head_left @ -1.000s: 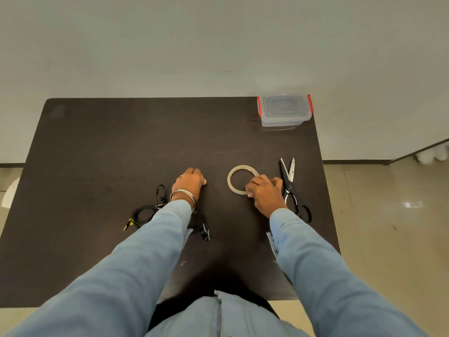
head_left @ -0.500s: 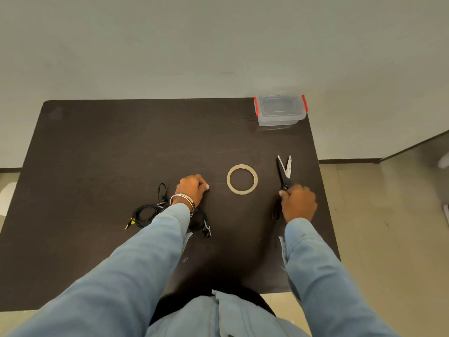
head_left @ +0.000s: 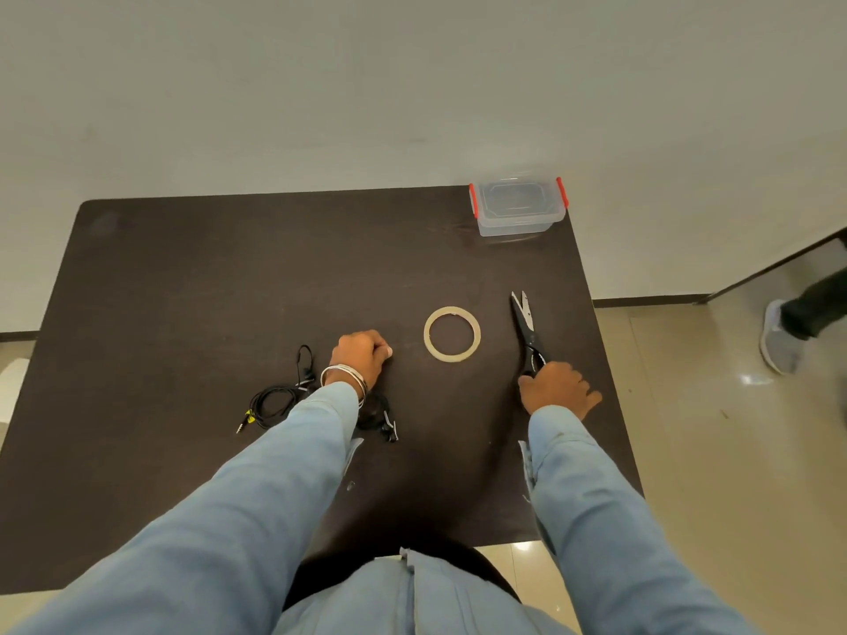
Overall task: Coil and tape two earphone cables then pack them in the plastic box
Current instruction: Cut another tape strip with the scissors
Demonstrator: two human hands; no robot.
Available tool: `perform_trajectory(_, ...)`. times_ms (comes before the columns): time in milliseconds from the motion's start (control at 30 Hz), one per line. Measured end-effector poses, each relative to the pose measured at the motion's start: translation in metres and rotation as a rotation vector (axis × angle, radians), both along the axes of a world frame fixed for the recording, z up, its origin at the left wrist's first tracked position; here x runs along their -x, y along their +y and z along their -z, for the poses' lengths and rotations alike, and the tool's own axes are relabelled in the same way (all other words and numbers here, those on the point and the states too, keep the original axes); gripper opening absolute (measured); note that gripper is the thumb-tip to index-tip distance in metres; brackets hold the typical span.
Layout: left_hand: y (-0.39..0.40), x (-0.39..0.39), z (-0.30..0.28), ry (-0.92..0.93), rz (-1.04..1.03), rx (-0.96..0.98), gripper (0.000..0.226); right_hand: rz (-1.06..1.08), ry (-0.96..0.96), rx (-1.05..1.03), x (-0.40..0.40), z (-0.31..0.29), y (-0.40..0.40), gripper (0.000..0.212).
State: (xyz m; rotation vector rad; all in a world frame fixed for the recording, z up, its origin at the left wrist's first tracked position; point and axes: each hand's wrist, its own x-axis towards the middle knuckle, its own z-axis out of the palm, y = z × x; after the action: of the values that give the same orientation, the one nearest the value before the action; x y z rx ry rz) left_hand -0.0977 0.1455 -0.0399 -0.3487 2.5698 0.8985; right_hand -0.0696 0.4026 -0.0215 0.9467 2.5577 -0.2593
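Dark counter [head_left: 192, 286] fills the middle of the frame, pale wall above, tiled floor at right.

Left hand [head_left: 359, 355], centre of frame: fingers curled into a fist on the counter surface, thumb and forefinger tips pressed together at its right edge. Whether anything is pinched there cannot be told. Silver bangles [head_left: 343, 377] at the wrist, light blue sleeve [head_left: 256, 488] behind.

Right hand [head_left: 557, 389], right of centre: grip closed round the handles of the black scissors [head_left: 526, 327], blades slightly parted and pointing toward the top of the frame, lying on the counter.

Tape roll [head_left: 452, 333] lies flat between the two hands, touching neither.

First earphone cable [head_left: 274, 401], loosely coiled, left of the left wrist, plug end toward lower left. Second earphone cable [head_left: 380, 417] lies partly under the left forearm, only a dark bundle and small ends showing.

Plastic box [head_left: 518, 207], clear with red latches and lid on, stands at the upper right corner of the counter, well apart from both cables.

A person's shoe [head_left: 777, 336] shows on the floor at the far right edge.
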Motion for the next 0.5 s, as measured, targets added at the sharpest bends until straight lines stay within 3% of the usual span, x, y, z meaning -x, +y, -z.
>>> perform_trajectory(100,0.001,0.003,-0.001,0.003,0.028,0.025,0.016,-0.008,0.081,0.139,0.007,-0.019,0.002,0.039)
perform_trajectory(233,0.002,0.005,-0.001,0.031,0.102,0.108,0.021,-0.307,0.174,0.32,0.016,-0.043,-0.006,0.036)
perform_trajectory(300,0.002,0.006,0.0,0.045,0.138,0.153,0.023,-0.534,0.091,0.234,0.021,-0.053,-0.014,0.049)
perform_trajectory(400,0.002,0.007,0.001,0.045,0.191,0.231,0.026,-0.916,-0.01,-0.081,0.028,-0.066,-0.023,0.069)
perform_trajectory(500,0.002,0.007,0.001,0.074,0.251,0.308,0.027,-1.062,0.019,-0.199,0.031,-0.073,-0.024,0.069)
